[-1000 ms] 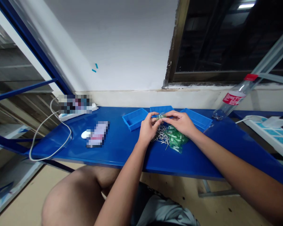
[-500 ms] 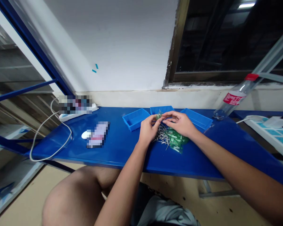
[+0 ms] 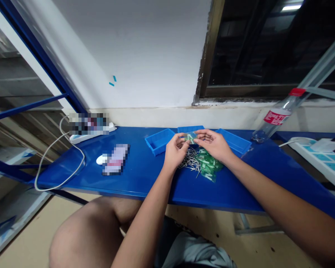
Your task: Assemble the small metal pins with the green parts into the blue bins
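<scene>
We have both hands up over the blue table (image 3: 134,175), the left hand (image 3: 175,152) and the right hand (image 3: 215,144) meeting on one small green piece (image 3: 190,137), which we pinch between the fingertips of both, closed on it, just above the heaps and in front of the middle blue tray (image 3: 184,129). Beneath our hands lie a pile of metal pins (image 3: 190,160) and, touching it on the right, a pile of green pieces (image 3: 209,164). Judging by this, we are in the fitting step, one green piece being worked in the fingers (whether a pin is already in it is too small to tell). The next move, as we judge it, calls for a steady two-handed pinch and fine alignment, then a short reach to one of the trays: the left tray (image 3: 159,140) or the right tray (image 3: 232,140). A clear bottle (image 3: 276,118) leans at the far right, well apart.
</scene>
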Available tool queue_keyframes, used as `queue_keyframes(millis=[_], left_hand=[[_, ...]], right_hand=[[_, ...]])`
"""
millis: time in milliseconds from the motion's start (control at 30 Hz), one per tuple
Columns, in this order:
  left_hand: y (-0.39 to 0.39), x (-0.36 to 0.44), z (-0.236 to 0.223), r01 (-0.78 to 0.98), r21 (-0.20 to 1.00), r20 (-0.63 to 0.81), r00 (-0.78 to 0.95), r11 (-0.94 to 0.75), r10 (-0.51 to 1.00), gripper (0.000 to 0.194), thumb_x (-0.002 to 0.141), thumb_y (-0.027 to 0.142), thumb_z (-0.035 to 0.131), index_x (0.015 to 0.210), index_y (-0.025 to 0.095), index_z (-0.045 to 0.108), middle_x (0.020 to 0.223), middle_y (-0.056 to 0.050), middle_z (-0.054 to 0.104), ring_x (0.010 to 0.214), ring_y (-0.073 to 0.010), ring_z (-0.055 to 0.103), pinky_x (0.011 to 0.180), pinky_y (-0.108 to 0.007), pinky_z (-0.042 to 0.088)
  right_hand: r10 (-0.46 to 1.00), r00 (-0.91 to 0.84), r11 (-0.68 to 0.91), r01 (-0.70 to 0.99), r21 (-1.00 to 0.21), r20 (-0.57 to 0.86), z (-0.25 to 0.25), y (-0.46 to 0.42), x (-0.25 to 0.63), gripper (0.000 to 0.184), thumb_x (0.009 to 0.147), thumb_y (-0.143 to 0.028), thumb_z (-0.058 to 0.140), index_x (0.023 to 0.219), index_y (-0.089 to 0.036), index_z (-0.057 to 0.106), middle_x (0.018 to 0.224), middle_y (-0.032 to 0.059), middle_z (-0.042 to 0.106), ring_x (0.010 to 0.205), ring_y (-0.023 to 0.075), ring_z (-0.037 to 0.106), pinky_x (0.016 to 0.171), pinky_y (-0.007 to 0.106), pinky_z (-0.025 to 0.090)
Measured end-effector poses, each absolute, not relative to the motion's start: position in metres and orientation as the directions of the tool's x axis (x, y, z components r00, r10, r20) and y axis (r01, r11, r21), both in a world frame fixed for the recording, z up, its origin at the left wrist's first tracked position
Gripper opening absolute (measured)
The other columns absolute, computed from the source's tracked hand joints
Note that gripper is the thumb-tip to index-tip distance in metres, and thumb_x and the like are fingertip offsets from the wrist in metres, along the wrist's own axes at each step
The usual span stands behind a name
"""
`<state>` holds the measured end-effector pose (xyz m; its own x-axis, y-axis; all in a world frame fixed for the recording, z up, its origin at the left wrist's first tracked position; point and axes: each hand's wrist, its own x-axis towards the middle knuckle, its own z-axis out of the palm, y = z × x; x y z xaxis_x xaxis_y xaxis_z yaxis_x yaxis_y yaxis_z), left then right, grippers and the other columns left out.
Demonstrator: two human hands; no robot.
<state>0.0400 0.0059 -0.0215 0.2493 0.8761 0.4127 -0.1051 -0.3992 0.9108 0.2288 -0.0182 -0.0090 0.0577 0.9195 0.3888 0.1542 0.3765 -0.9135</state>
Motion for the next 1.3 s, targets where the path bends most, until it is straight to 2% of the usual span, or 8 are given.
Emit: queue_keyframes(millis=[200,333,433,633,767,967,1133,1300], left_hand=[[0.009,0.035,-0.018,-0.224,0.89,0.445,0.245,-0.396,0.862,0.018,0.09,0.026,0.071,0.104,0.016,0.076,0.128,-0.013,0.075,0.124,-0.0263,0.07,0.112,-0.042,0.052],[0.006,0.034,-0.015,-0.077,0.908,0.419,0.205,-0.412,0.884,0.019,0.09,0.021,0.064,0.1,0.017,0.081,0.108,-0.008,0.081,0.103,-0.0239,0.076,0.097,-0.038,0.058],[0.002,0.034,-0.014,-0.008,0.925,0.374,0.197,-0.38,0.906,0.026,0.093,0.026,0.062,0.11,0.017,0.081,0.099,-0.007,0.082,0.085,-0.0218,0.076,0.084,-0.036,0.061],[-0.001,0.038,-0.015,-0.086,0.935,0.354,0.259,-0.343,0.899,0.039,0.085,0.041,0.081,0.115,0.018,0.079,0.121,-0.011,0.078,0.109,-0.0285,0.075,0.1,-0.042,0.06],[0.001,0.04,-0.017,-0.159,0.934,0.351,0.237,-0.321,0.906,0.043,0.076,0.04,0.09,0.108,0.014,0.077,0.119,-0.015,0.078,0.106,-0.0284,0.077,0.102,-0.046,0.061],[0.001,0.039,-0.017,-0.152,0.916,0.397,0.227,-0.37,0.889,0.038,0.082,0.038,0.085,0.109,0.014,0.074,0.116,-0.014,0.079,0.108,-0.0274,0.076,0.102,-0.044,0.061],[-0.001,0.035,-0.017,0.132,0.836,0.506,0.191,-0.533,0.841,0.022,0.097,0.031,0.067,0.113,0.018,0.074,0.11,-0.011,0.08,0.096,-0.0247,0.077,0.089,-0.038,0.063],[-0.003,0.024,-0.008,0.475,0.528,0.741,0.148,-0.704,0.655,0.035,0.103,0.017,0.051,0.133,0.024,0.068,0.13,-0.01,0.071,0.119,-0.0227,0.068,0.104,-0.039,0.054]], right_hand=[[0.855,0.043,0.489,0.269,-0.83,0.517,-0.007,-0.018,0.234,0.02,0.084,-0.04,0.08,0.094,-0.023,0.078,0.104,0.0082,0.073,0.099,0.0247,0.07,0.088,0.042,0.06],[0.805,0.047,0.533,0.382,-0.755,0.592,-0.003,-0.021,0.233,0.009,0.086,-0.031,0.075,0.087,-0.023,0.079,0.106,0.0086,0.068,0.104,0.0248,0.067,0.083,0.037,0.059],[0.809,0.018,0.534,0.393,-0.748,0.587,-0.001,-0.024,0.231,0.009,0.089,-0.027,0.071,0.089,-0.023,0.078,0.106,0.0084,0.068,0.1,0.0241,0.067,0.08,0.037,0.059],[0.795,-0.02,0.568,0.373,-0.734,0.606,0.001,-0.028,0.226,0.012,0.092,-0.024,0.066,0.094,-0.023,0.079,0.11,0.0087,0.069,0.106,0.0241,0.068,0.089,0.04,0.058],[0.789,-0.029,0.586,0.332,-0.739,0.613,0.004,-0.031,0.223,0.014,0.095,-0.026,0.064,0.091,-0.022,0.077,0.112,0.0097,0.071,0.111,0.0249,0.068,0.094,0.042,0.059],[0.842,-0.081,0.539,0.172,-0.825,0.533,0.003,-0.035,0.216,0.019,0.099,-0.037,0.065,0.111,-0.024,0.072,0.116,0.0091,0.076,0.117,0.025,0.07,0.11,0.048,0.054],[0.822,-0.053,0.56,0.254,-0.789,0.567,0.0,-0.034,0.215,0.028,0.101,-0.039,0.062,0.125,-0.025,0.064,0.124,0.0098,0.074,0.111,0.0248,0.073,0.105,0.046,0.058],[0.68,-0.209,0.646,0.625,-0.438,0.703,0.005,-0.037,0.221,0.026,0.103,-0.027,0.055,0.125,-0.025,0.066,0.113,0.0095,0.074,0.102,0.0272,0.069,0.096,0.048,0.057]])
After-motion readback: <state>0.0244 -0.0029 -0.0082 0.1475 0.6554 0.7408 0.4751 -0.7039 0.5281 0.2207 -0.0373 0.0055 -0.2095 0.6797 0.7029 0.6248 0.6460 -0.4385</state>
